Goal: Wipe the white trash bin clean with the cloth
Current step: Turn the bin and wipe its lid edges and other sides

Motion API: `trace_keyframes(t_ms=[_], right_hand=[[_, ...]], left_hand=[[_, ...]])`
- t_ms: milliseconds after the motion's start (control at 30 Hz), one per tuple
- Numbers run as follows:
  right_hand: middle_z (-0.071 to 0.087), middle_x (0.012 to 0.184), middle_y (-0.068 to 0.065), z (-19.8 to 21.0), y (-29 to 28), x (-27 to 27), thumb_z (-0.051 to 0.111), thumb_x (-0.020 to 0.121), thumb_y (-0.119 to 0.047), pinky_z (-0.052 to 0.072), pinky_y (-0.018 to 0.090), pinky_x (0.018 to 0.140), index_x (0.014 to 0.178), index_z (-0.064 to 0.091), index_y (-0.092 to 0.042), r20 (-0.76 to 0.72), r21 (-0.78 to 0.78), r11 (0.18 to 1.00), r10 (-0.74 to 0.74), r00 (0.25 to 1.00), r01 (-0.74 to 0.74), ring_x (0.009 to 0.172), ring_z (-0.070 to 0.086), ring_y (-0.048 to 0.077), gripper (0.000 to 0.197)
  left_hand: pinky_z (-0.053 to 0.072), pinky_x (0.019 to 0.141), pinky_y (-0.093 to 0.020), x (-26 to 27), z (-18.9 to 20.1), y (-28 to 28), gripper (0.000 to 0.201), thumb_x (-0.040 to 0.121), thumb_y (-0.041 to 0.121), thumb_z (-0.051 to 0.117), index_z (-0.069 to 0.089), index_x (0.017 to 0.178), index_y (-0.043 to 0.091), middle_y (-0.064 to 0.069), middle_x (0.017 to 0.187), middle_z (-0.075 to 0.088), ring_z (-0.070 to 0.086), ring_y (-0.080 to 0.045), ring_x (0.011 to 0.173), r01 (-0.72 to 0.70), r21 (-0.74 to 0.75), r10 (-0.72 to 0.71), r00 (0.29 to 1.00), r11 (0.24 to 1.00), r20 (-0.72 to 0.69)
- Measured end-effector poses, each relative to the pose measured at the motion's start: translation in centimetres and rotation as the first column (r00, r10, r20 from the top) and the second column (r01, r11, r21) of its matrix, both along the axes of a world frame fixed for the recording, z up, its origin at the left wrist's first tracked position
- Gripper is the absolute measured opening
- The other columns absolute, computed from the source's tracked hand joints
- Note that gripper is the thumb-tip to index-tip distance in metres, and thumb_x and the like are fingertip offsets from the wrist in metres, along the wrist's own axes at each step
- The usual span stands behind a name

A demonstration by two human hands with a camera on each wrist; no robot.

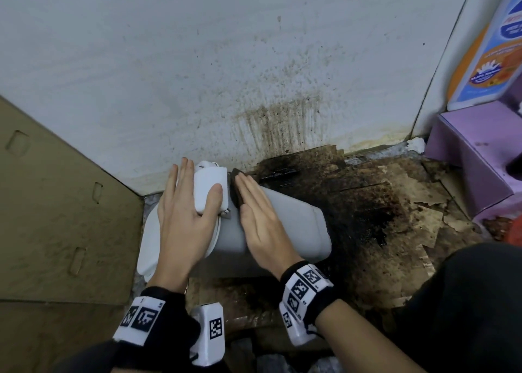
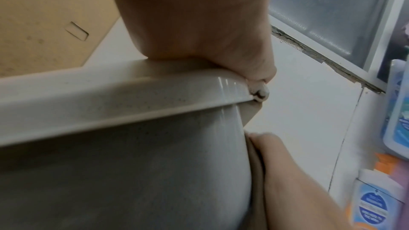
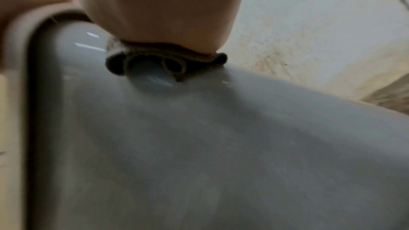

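The white trash bin (image 1: 296,225) lies on its side on the floor, its lid (image 1: 149,231) to the left. My left hand (image 1: 180,203) rests flat on the lid end, fingers straight, with the thumb across the white hinge block (image 1: 209,183). My right hand (image 1: 260,220) presses a dark cloth (image 1: 236,186) flat against the bin's upper side near the rim. In the left wrist view the palm (image 2: 194,24) sits on the bin's rim (image 2: 110,102). The right wrist view shows the bunched cloth (image 3: 168,62) under the right hand (image 3: 159,6) on the bin (image 3: 199,146).
A cardboard box (image 1: 56,203) stands close on the left. The wall (image 1: 282,124) behind is streaked with brown stains. Black, soaked cardboard (image 1: 381,217) covers the floor to the right. A purple box (image 1: 474,152) and a detergent bottle (image 1: 491,47) stand at far right.
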State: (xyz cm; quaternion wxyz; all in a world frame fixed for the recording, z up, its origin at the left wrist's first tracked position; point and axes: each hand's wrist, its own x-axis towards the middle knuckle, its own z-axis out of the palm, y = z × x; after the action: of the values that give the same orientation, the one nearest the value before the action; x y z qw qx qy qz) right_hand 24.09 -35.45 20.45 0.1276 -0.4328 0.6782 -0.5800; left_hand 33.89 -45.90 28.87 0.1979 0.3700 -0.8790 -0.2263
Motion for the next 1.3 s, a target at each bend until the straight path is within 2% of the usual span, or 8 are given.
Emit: trace_keyframes(t_ms=[167, 300, 400, 567, 667, 933, 1133, 1300], right_hand=[[0.026, 0.168, -0.006, -5.7, 2.5, -3.0, 0.028, 0.109, -0.023, 0.013, 0.025, 0.127, 0.160, 0.030, -0.016, 0.023, 0.132, 0.987, -0.093, 0.995, 0.090, 0.155, 0.016, 0.003, 0.051], [0.023, 0.166, -0.012, -10.4, 5.3, -6.0, 0.024, 0.111, -0.028, 0.012, 0.028, 0.127, 0.160, 0.031, -0.020, 0.164, 0.324, 0.929, -0.243, 0.956, 0.180, 0.155, 0.013, 0.003, 0.050], [0.026, 0.167, -0.006, -11.7, 6.1, -7.3, 0.027, 0.111, -0.023, 0.010, 0.023, 0.125, 0.159, 0.033, -0.019, 0.245, 0.404, 0.892, -0.319, 0.915, 0.203, 0.155, 0.014, 0.006, 0.048], [0.028, 0.167, -0.002, -11.2, 5.4, -7.0, 0.029, 0.111, -0.021, 0.008, 0.029, 0.127, 0.158, 0.035, -0.016, 0.282, 0.414, 0.882, -0.360, 0.889, 0.226, 0.155, 0.015, 0.010, 0.048], [0.025, 0.168, -0.001, -9.5, 4.6, -6.1, 0.031, 0.110, -0.020, 0.007, 0.032, 0.128, 0.159, 0.032, -0.015, 0.253, 0.420, 0.881, -0.344, 0.904, 0.217, 0.156, 0.014, 0.012, 0.049], [0.015, 0.164, -0.016, -0.6, 0.1, -0.5, 0.029, 0.111, -0.023, 0.000, 0.015, 0.124, 0.162, 0.022, -0.014, 0.148, 0.135, 0.991, -0.044, 0.988, 0.024, 0.154, 0.002, -0.003, 0.052], [0.022, 0.168, -0.010, -2.8, 0.9, -1.8, 0.028, 0.112, -0.023, 0.008, 0.019, 0.125, 0.161, 0.028, -0.019, 0.048, 0.131, 0.989, -0.069, 0.996, 0.062, 0.154, 0.010, -0.002, 0.049], [0.022, 0.168, -0.009, -8.5, 4.2, -5.5, 0.025, 0.112, -0.026, 0.008, 0.022, 0.126, 0.161, 0.028, -0.022, 0.145, 0.322, 0.938, -0.182, 0.972, 0.128, 0.155, 0.013, 0.004, 0.049]], left_hand=[[0.008, 0.120, -0.029, 0.2, 0.4, -0.2, 0.087, 0.092, 0.072, 0.025, 0.021, 0.167, 0.029, 0.017, 0.173, 0.012, -0.003, 0.016, 0.147, -0.013, 0.033, 0.013, 1.000, 0.999, -0.003], [0.008, 0.121, -0.028, 0.0, 0.4, 0.0, 0.088, 0.091, 0.073, 0.025, 0.020, 0.167, 0.028, 0.018, 0.173, 0.012, -0.006, 0.020, 0.144, 0.003, 0.038, -0.003, 1.000, 0.999, -0.008], [0.008, 0.121, -0.029, -0.2, 0.2, 0.1, 0.086, 0.093, 0.072, 0.026, 0.022, 0.167, 0.028, 0.018, 0.173, 0.013, -0.006, 0.019, 0.146, 0.007, 0.017, -0.007, 1.000, 1.000, -0.010], [0.009, 0.123, -0.033, -0.2, -0.1, 0.0, 0.085, 0.093, 0.070, 0.026, 0.024, 0.166, 0.026, 0.015, 0.173, 0.016, 0.002, 0.002, 0.158, -0.009, -0.010, 0.009, 1.000, 1.000, -0.012], [0.010, 0.122, -0.033, -0.1, -0.2, -0.1, 0.085, 0.093, 0.070, 0.025, 0.024, 0.166, 0.025, 0.014, 0.173, 0.017, 0.003, -0.001, 0.159, -0.015, -0.016, 0.015, 1.000, 1.000, -0.012], [0.011, 0.125, -0.040, -0.2, -0.5, 0.2, 0.086, 0.093, 0.071, 0.026, 0.026, 0.166, 0.024, 0.011, 0.174, 0.018, 0.003, -0.004, 0.160, -0.006, -0.036, 0.005, 1.000, 0.999, -0.023], [0.009, 0.124, -0.037, -0.1, -0.3, 0.0, 0.084, 0.094, 0.071, 0.025, 0.026, 0.166, 0.027, 0.014, 0.174, 0.016, 0.001, -0.001, 0.159, -0.007, -0.022, 0.007, 1.000, 1.000, -0.011], [0.009, 0.125, -0.038, 0.0, -0.2, -0.1, 0.084, 0.093, 0.071, 0.025, 0.027, 0.165, 0.028, 0.016, 0.174, 0.015, -0.001, 0.001, 0.159, -0.016, -0.003, 0.016, 1.000, 1.000, -0.027]])
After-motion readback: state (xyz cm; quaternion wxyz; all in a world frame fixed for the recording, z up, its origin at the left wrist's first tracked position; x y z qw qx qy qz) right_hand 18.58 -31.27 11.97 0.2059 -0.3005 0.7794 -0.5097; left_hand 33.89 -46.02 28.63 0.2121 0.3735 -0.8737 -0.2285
